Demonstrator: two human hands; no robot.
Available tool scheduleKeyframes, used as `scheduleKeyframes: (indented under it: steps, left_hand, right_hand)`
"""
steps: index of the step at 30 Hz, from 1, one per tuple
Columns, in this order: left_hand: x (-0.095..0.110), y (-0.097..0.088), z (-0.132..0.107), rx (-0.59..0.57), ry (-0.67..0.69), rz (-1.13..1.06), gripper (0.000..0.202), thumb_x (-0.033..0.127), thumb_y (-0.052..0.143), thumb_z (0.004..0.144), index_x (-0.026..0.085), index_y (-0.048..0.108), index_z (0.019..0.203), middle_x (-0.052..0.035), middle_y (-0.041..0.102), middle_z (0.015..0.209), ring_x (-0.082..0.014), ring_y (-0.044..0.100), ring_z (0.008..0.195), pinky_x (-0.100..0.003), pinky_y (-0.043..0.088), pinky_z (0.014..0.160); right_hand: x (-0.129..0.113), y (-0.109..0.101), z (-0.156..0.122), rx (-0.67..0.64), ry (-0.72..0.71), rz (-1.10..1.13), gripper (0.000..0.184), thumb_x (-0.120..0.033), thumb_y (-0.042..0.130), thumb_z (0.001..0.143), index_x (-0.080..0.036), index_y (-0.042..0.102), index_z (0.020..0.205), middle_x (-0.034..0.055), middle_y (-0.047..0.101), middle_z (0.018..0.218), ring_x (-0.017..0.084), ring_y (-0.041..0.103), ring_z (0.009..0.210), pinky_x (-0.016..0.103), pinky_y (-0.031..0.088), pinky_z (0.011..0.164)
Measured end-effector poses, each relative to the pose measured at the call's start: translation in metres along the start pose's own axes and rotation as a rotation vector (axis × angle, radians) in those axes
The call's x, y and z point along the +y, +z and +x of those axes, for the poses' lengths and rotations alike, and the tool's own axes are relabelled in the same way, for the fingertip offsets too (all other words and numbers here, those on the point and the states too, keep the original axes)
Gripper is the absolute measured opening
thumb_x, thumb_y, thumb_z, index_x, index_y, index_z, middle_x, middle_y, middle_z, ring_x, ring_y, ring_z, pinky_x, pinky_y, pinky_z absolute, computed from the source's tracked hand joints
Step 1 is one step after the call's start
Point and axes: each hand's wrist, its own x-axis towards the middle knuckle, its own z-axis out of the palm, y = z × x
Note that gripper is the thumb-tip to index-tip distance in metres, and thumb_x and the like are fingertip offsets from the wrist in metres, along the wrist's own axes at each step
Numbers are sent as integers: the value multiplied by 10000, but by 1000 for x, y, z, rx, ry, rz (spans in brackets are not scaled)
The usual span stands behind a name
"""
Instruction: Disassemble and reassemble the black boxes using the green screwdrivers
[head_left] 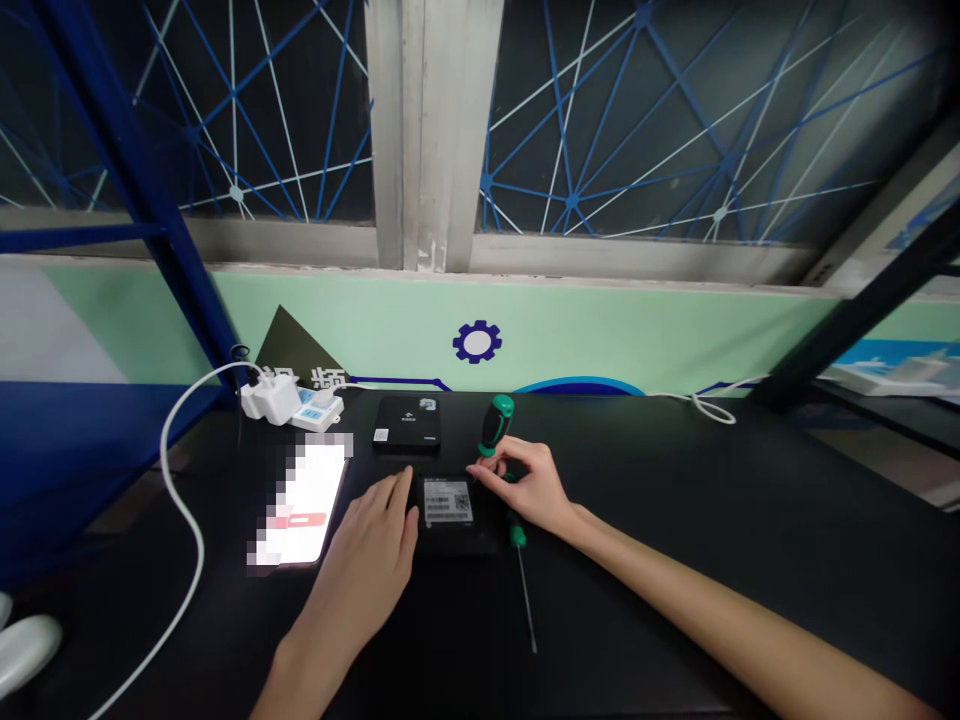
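Observation:
A black box-shaped device [480, 545] with a white printed label [448, 502] lies flat on the black table. My left hand [375, 535] rests along its left side, fingers stretched out and close together, the thumb by the edge. With my right hand [525, 485] I grip a green-and-black screwdriver [496, 425], which stands nearly upright at the device's far right corner. Its tip is hidden behind my fingers. Under and beside that hand lies a second green-handled screwdriver [517, 535], its long shaft toward me.
Behind the device lies a flat black box [407, 423]. A phone with a bright screen [304, 510] lies left of my left hand. A white power strip [319, 408] with a plug [274, 398] and a white cable [196, 520] sits at the back left. The wall [600, 340] borders the table.

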Motion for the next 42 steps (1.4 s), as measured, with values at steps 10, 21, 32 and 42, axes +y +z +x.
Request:
scheduleKeyframes:
  steps: [10,21,32,42]
  left_hand:
    - [1,-1,1,4,3,-8,492,332,247,1042,141,436,1454,-141,597,1369,-273,567,1246,-446,480,991]
    - [0,1,1,4,-2,1,488,322,257,1035,142,450,1446,-141,593,1375,-276,559,1261,-436,467,1006]
    - [0,2,1,29,9,-3,473,316,261,1040,162,443,1449,-130,600,1370,-265,564,1250,-441,474,995]
    - [0,1,1,12,4,0,481,317,260,1037,147,435,1452,-135,591,1376,-268,555,1262,-443,465,1013]
  right_hand:
    - [2,0,1,-13,27,21,296,-401,739,853,-187,635,677,28,685,659,127,559,543,252,467,506]
    - [-2,-5,-2,-71,-29,63,125,-239,636,914,-193,710,825,51,715,718,153,567,582,286,479,560]
    - [-1,-4,-1,-38,-26,34,168,-302,656,911,-187,706,800,48,694,702,142,563,566,278,480,540]
    - [1,-3,-2,-24,4,34,159,-300,693,885,-187,693,774,32,678,690,133,559,554,266,470,535]
